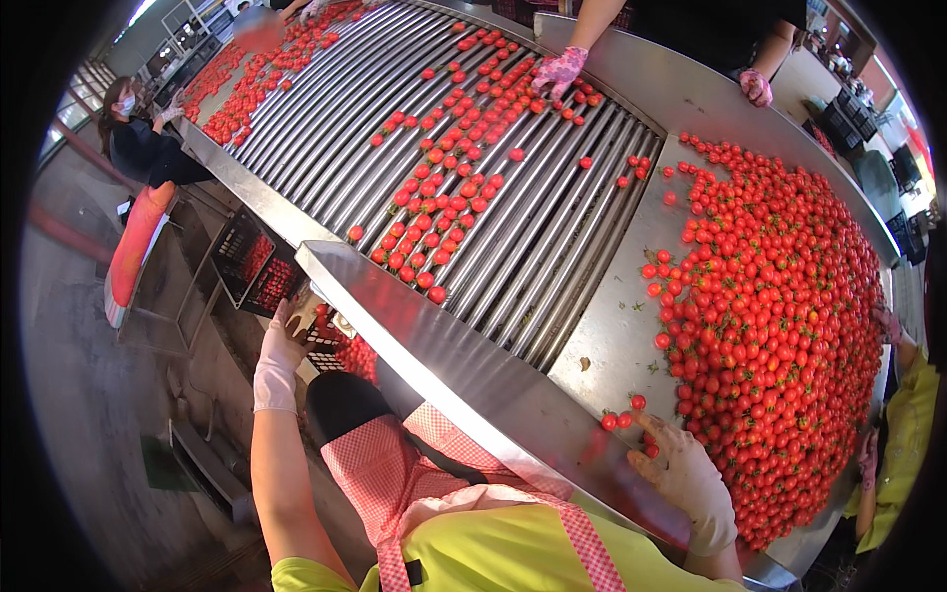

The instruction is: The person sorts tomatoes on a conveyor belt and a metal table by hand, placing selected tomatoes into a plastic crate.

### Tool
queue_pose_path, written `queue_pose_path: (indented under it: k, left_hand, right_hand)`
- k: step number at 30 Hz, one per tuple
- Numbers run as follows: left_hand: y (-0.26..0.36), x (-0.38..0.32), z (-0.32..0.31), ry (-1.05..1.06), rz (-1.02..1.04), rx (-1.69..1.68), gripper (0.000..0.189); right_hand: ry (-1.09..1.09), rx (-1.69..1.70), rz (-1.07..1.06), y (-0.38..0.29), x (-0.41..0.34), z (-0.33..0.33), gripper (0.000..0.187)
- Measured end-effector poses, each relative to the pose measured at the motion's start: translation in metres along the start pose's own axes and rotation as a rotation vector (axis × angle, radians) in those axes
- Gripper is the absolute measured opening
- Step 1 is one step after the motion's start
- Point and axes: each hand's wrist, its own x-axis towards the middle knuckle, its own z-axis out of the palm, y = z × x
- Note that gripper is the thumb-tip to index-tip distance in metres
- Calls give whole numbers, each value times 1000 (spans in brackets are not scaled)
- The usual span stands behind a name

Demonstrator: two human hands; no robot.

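Note:
My left hand (281, 355), in a pale glove with stained fingertips, is off the table's near side, above a black crate with red cherry tomatoes (358, 358); its fingers are apart and nothing shows in it. My right hand (677, 473), in a similar glove, rests at the near edge of a large heap of cherry tomatoes (777, 311) on a steel tray (592, 340). Its fingers are spread beside a few loose tomatoes (617, 421); one lies close under the fingers. More tomatoes (436, 200) lie in a band across the metal rollers (547, 244).
A raised steel side wall (444, 377) runs between me and the rollers. Across the table a co-worker's gloved hand (560, 72) touches tomatoes. Another co-worker's sleeve (906, 436) is at the right; a masked person (140, 140) is at the far left. Black crates (244, 255) stand below.

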Motion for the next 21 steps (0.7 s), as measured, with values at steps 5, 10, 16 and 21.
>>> queue_pose_path:
  k: [5,10,16,21]
  left_hand:
    - [26,6,42,199,654,-3,38]
    - [63,-85,169,-112,885,-231,36]
    - [65,-82,274,-292,671,-475,28]
    - [42,-40,290,-124,515,-533,31]
  right_hand:
    - [30,-38,28,4,2,1,52]
    - [117,-19,115,12,6,0,55]
    - [387,-43,134,31,14,-10,51]
    - [710,-241,217,75,17,-17,49]
